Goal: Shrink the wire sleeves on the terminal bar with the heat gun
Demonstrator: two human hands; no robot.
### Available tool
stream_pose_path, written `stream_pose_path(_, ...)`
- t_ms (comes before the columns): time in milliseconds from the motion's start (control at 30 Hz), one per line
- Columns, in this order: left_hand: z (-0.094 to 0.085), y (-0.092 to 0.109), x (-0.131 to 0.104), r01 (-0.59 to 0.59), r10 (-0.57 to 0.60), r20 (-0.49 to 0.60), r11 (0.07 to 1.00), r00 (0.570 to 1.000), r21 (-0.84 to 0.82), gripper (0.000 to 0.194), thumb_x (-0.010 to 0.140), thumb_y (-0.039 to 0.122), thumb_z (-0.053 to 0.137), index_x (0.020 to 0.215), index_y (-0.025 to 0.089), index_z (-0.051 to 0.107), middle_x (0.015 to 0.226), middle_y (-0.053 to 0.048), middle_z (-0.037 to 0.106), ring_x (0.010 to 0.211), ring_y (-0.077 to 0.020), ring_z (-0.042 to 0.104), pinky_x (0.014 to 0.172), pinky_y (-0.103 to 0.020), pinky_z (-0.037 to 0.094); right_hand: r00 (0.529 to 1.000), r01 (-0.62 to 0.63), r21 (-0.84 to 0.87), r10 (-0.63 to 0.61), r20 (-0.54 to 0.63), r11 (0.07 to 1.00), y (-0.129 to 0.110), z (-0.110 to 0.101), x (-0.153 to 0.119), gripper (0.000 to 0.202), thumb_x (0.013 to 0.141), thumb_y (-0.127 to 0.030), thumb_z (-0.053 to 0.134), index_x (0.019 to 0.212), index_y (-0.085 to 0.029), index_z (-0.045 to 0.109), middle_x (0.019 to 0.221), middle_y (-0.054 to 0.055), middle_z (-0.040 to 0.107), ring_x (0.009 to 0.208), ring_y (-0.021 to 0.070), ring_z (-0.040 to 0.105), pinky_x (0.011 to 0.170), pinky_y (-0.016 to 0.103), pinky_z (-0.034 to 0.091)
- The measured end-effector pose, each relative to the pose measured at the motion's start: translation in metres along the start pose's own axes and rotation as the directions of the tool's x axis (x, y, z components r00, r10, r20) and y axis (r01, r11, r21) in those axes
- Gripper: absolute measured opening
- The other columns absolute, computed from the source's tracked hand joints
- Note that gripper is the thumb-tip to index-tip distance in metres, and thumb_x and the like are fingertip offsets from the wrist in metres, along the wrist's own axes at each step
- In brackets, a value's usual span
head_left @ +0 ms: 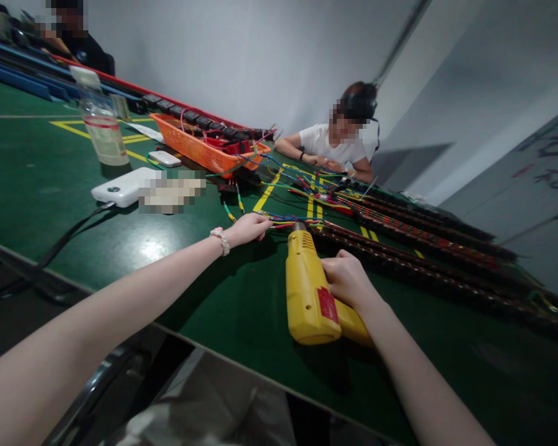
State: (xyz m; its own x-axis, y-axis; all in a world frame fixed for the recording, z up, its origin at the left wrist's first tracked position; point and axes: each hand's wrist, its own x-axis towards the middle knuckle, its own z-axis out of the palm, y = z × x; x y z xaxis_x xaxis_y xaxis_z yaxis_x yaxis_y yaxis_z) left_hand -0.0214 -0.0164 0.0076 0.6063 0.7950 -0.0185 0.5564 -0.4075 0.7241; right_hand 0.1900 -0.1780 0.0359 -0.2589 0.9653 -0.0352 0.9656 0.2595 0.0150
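My right hand (346, 279) is wrapped round the handle of a yellow heat gun (307, 291), whose metal nozzle points away from me at a bundle of coloured wires (283, 221). The wires run just past the nozzle tip; whether they touch it I cannot tell. At the left end of the bundle, my left hand (251, 228) pinches the wires, its fingers closed. A bracelet circles the left wrist. Green wires with yellow ends (232, 214) lie just beyond the left hand.
An orange basket (199, 148) holds parts and wires. Left are a bottle (103, 136), a white power bank (125, 186) with a black cable, and a white device (164, 159). Long dark strips (418, 260) extend right. A person (339, 139) sits across the green table; another is far left.
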Motion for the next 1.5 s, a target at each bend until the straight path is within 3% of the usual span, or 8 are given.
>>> stream_pose_path(600,0.003,-0.002,0.006,0.054,-0.054,-0.007,0.995,0.999,-0.085,0.049,0.076,0.053,0.029,0.067,0.009,0.049,0.059,-0.001,0.051,0.051,0.0007,0.041,0.052,-0.014,0.030,0.990,0.138,-0.004,-0.137,0.007,0.990,-0.031,-0.010,0.011,0.018,0.072,-0.023,0.045,0.081,-0.015,0.057,0.089,0.004,0.063,0.079,0.0156,0.056,0.070,0.028,0.023)
stream_pose_path(1067,0.000,0.006,-0.001,0.032,-0.027,0.056,0.996,0.998,-0.088,0.046,0.077,0.051,0.030,0.069,0.010,0.048,0.058,0.001,0.048,0.049,0.0021,0.038,0.050,-0.012,0.028,0.987,0.160,0.058,-0.158,-0.031,0.985,-0.015,0.000,0.009,0.016,0.073,-0.021,0.046,0.083,-0.015,0.057,0.089,0.003,0.063,0.077,0.0135,0.055,0.072,0.027,0.026)
stream_pose_path(1333,-0.001,0.002,0.001,-0.009,0.014,0.061,0.997,0.998,-0.071,0.052,0.078,0.054,0.028,0.060,0.008,0.047,0.057,0.000,0.050,0.052,0.0028,0.039,0.058,-0.011,0.031,1.000,0.019,0.045,-0.020,0.015,0.999,0.015,0.008,-0.002,0.022,0.075,-0.023,0.045,0.091,-0.019,0.061,0.088,0.002,0.064,0.080,0.0151,0.057,0.070,0.028,0.026)
stream_pose_path(1500,-0.005,0.002,-0.001,-0.009,0.013,0.066,0.998,0.998,-0.066,0.052,0.078,0.053,0.029,0.058,0.008,0.048,0.056,0.000,0.049,0.051,0.0028,0.039,0.058,-0.011,0.031,0.999,-0.041,0.041,0.041,0.006,0.998,0.023,0.010,-0.011,0.022,0.078,-0.025,0.045,0.091,-0.020,0.062,0.085,0.001,0.064,0.079,0.0141,0.057,0.070,0.027,0.026)
